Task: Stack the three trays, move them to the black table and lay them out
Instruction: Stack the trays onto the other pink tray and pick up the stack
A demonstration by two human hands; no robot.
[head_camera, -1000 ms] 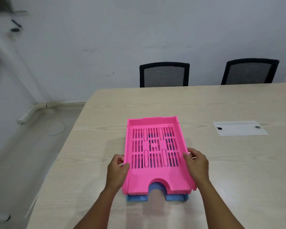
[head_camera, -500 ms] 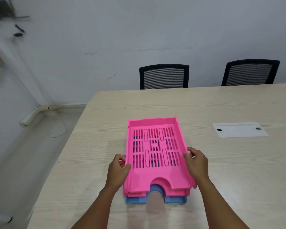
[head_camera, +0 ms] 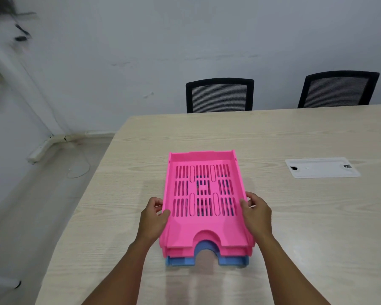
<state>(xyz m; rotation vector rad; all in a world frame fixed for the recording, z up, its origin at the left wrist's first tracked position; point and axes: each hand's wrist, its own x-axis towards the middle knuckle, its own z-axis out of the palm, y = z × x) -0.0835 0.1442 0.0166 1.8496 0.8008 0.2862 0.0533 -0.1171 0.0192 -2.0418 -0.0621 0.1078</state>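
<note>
My left hand and right hand gripping the slotted pink plastic trays, sitting on a blue tray, pale woodgrain desk.

Blue tray mostly hidden under pink trays; top-left corner blurred.

A slotted pink plastic tray sits nested on a second pink tray and a blue plastic tray on the pale wood-grain table; the left hand and right hand grip the stack's sides; two black mesh chairs stand behind.
</note>
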